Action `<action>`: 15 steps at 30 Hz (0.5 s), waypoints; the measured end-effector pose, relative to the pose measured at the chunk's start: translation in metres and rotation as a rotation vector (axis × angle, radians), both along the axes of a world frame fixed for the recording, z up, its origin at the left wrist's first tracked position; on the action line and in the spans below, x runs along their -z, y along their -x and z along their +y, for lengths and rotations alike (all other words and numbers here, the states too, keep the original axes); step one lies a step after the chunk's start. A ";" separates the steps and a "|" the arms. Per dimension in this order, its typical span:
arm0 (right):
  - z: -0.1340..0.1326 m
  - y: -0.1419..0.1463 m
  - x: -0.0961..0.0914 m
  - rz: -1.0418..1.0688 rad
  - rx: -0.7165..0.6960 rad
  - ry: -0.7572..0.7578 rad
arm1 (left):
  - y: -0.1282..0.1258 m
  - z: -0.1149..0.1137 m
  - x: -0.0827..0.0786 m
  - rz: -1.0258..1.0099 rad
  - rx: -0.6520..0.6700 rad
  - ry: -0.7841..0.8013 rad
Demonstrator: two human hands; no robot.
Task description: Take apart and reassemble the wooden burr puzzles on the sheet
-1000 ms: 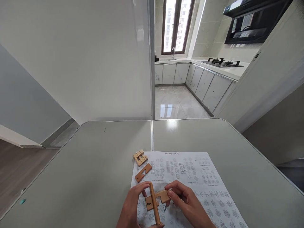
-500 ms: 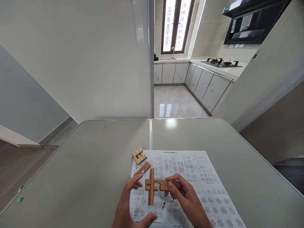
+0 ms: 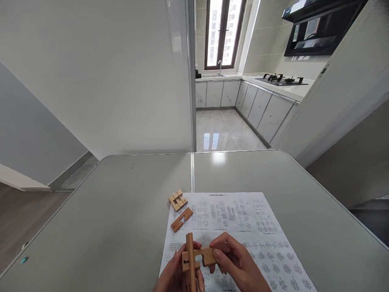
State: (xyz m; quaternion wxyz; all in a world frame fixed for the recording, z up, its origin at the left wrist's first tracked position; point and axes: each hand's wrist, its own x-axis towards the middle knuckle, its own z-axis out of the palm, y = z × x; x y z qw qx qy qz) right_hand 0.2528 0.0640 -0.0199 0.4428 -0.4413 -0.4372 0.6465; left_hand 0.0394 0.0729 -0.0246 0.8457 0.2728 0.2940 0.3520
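Two brown wooden puzzle pieces are crossed together low over the printed sheet [image 3: 257,239]: a rounded rod [image 3: 190,255] stands upright in view, across a flat notched piece [image 3: 208,256] with a dark mark on its left end. My right hand [image 3: 235,261] pinches the notched piece's right end between thumb and fingers. Wrapped around the crossing from the left is my left hand [image 3: 172,273], its fingertips showing behind and right of the rod; part of it is hidden by the wood. Beyond my hands lies another flat notched puzzle piece [image 3: 177,224], apart from both.
A pale wooden block puzzle [image 3: 175,201] sits at the sheet's far left corner. Under everything is a grey table [image 3: 121,215] with a seam down its middle. A small green bit [image 3: 24,259] lies near its left edge. A kitchen counter [image 3: 249,77] stands beyond a doorway.
My left hand, open beside the pieces before, has closed on them. Both hands and the crossed pieces have moved nearer to me, uncovering the loose notched piece.
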 end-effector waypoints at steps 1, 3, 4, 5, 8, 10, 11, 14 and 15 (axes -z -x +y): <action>-0.002 0.000 0.001 0.006 0.013 0.019 | -0.001 -0.001 0.000 -0.010 0.019 0.009; -0.004 0.000 0.003 0.020 0.036 0.040 | -0.002 -0.002 0.001 -0.007 0.040 0.034; -0.005 0.000 0.004 0.025 0.045 0.047 | -0.002 -0.002 0.003 0.002 0.038 0.047; -0.006 0.000 0.005 0.029 0.049 0.049 | -0.002 -0.002 0.004 0.014 0.032 0.058; -0.007 0.000 0.008 0.017 0.061 0.059 | -0.005 -0.004 0.010 0.052 -0.002 0.069; -0.007 -0.001 0.010 0.006 0.069 0.065 | -0.007 -0.005 0.014 0.066 -0.028 0.058; -0.007 -0.001 0.011 0.003 0.074 0.069 | -0.009 -0.006 0.016 0.069 -0.043 0.055; -0.007 -0.003 0.015 0.005 0.083 0.092 | -0.012 -0.008 0.022 0.054 -0.088 0.070; -0.007 -0.003 0.017 0.009 0.082 0.095 | -0.013 -0.008 0.024 0.046 -0.103 0.079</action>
